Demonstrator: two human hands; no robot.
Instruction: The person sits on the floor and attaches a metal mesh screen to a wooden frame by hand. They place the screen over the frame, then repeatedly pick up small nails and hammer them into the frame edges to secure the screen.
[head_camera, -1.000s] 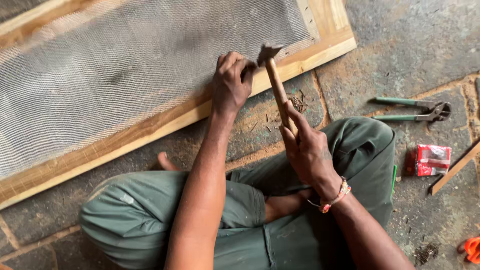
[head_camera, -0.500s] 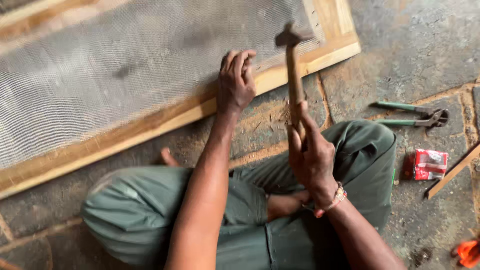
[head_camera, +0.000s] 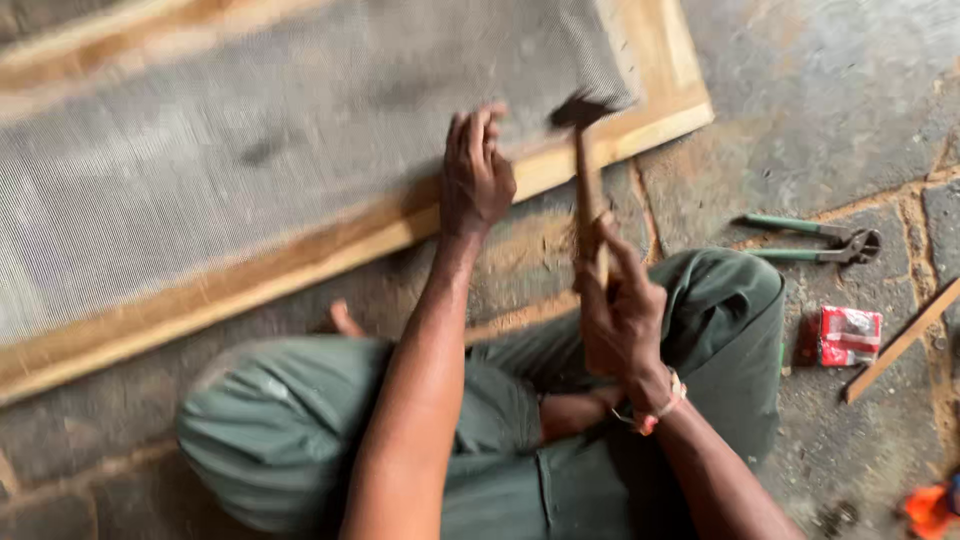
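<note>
Seated person working at a wooden frame covered with grey mesh, which lies flat on a stone floor. The left hand rests with fingers spread on the lower rail of the frame, pressing at the mesh edge and gripping nothing. The right hand is clamped round the handle of a hammer, held upright, its blurred head just above the rail beside the left hand. On the floor to the right lie green-handled pincers, a red packet and a wooden strip.
</note>
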